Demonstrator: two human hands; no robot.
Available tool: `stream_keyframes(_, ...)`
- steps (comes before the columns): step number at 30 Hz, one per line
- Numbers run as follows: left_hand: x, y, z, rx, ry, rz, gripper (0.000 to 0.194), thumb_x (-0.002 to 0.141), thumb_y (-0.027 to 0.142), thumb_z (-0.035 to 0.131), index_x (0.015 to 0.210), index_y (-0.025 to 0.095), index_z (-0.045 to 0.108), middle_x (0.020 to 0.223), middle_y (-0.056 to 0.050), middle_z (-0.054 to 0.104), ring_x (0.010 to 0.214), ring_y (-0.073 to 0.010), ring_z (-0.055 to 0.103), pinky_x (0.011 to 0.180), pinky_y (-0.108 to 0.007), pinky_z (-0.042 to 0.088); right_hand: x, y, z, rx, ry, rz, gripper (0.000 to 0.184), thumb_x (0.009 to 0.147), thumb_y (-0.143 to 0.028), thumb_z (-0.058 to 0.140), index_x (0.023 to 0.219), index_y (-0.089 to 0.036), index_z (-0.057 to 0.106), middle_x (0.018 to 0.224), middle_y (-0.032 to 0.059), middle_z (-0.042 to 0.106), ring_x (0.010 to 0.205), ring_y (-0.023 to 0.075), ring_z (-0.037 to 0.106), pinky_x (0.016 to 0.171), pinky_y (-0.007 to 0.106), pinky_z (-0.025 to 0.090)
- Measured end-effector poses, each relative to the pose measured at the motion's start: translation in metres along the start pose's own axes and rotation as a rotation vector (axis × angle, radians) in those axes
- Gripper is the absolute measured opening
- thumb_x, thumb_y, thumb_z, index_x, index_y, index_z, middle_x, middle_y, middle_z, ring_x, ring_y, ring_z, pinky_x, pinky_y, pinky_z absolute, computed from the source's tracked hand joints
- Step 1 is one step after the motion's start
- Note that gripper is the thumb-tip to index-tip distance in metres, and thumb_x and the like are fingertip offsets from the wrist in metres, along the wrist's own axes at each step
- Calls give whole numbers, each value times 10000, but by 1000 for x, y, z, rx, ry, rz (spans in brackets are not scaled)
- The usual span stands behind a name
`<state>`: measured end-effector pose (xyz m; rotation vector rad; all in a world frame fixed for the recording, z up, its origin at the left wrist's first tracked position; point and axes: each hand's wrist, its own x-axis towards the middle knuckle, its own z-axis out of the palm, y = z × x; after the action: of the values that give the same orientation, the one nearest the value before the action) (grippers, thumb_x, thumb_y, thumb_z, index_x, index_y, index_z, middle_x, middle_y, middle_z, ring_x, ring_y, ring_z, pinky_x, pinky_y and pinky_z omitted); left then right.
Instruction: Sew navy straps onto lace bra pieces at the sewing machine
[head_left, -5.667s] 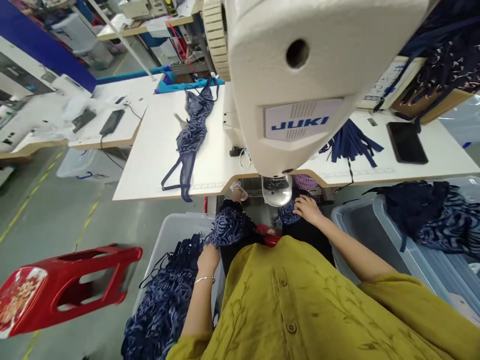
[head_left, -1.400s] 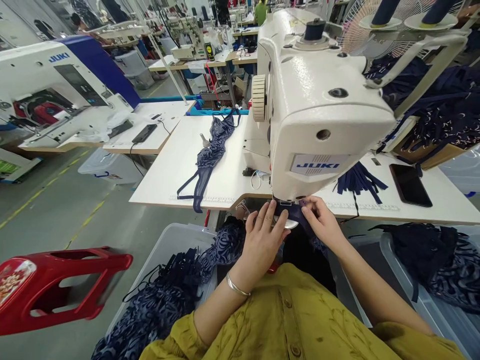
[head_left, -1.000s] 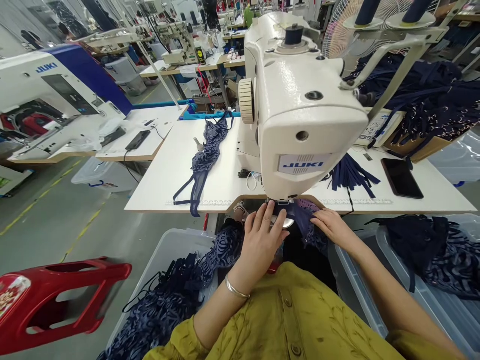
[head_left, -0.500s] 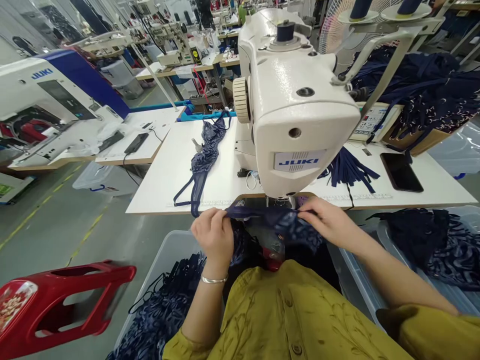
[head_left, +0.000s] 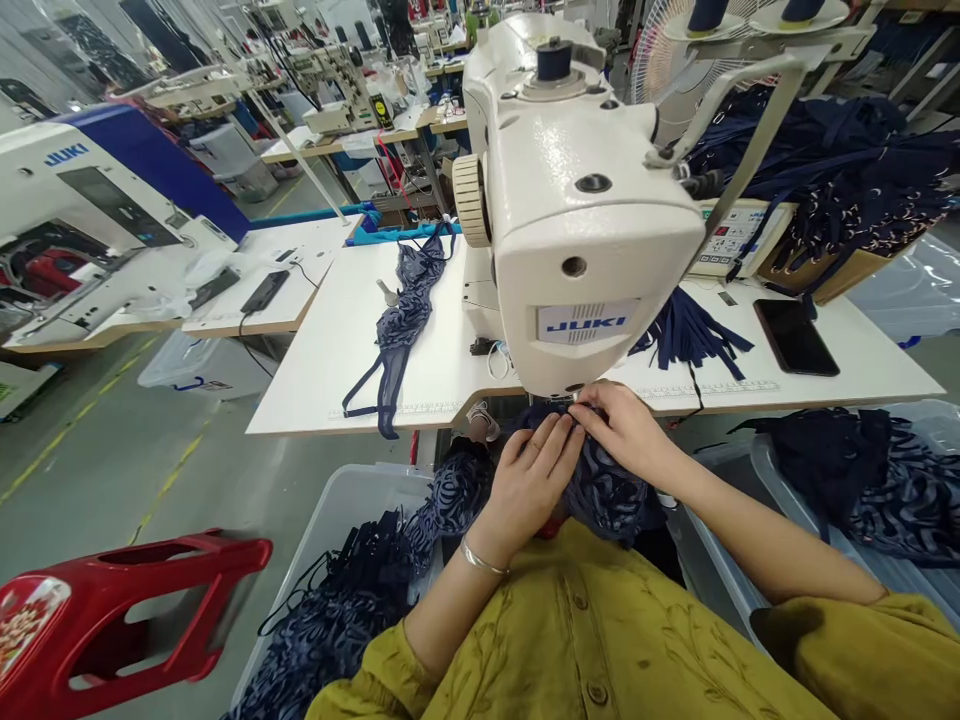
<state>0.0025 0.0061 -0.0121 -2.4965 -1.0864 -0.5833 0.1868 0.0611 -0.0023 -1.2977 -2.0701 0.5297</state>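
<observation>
A navy patterned bra [head_left: 609, 495] hangs below the needle end of the white sewing machine [head_left: 589, 240]. My right hand [head_left: 626, 432] pinches its upper edge close under the machine head. Against the right fingertips, my left hand [head_left: 536, 475] presses its fingers together on the same dark fabric. The exact spot between the fingertips is hidden, as is the needle. Another navy bra [head_left: 409, 310] lies on the white table to the left of the machine, its strap near the front edge.
Clear plastic bins [head_left: 341, 480] of navy bras stand at my left and right. On the table's right are navy straps [head_left: 694, 335], a phone [head_left: 795, 337] and a control panel [head_left: 731, 240]. A red stool [head_left: 150, 600] stands on the floor at left.
My left hand has moved right, from the stretched-out band to beside my right hand. Both hands and the bra are now gathered under the machine head. The right hand has shifted slightly left.
</observation>
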Motion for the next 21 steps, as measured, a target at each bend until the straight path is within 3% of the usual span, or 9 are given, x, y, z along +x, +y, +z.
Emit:
stream_keyframes(2,-1,-1,-2,-3,-13,-18,425,954,90,350,1345,152,504,1369,-99,564,1311,-188,474,1004,-336,356,0,9,2,236,-29,111,184,960,-399,425,952,-222,473,776,6,573,737,182,557,687,311,439)
stream_keyframes(4,-3,-2,-5,-9,-20,-53,433,946,72,350,1339,157,511,1350,-96,580,1304,-177,483,987,-319,346,2,14,3,328,-38,147,182,964,-398,393,941,-226,448,734,-14,511,693,168,518,655,298,426)
stream_keyframes(13,-4,-5,-6,-44,-22,-143,449,948,39,311,1342,149,498,1358,-86,575,1301,-169,480,965,-329,292,18,7,2,117,44,13,93,918,-282,388,856,-223,425,761,32,552,724,202,528,680,330,383)
stream_keyframes(21,-2,-7,-5,-39,4,-144,437,942,48,349,1335,155,508,1323,-90,603,1277,-169,509,975,-314,301,21,7,4,101,50,18,110,899,-246,390,793,-230,414,749,38,586,718,207,557,664,325,377)
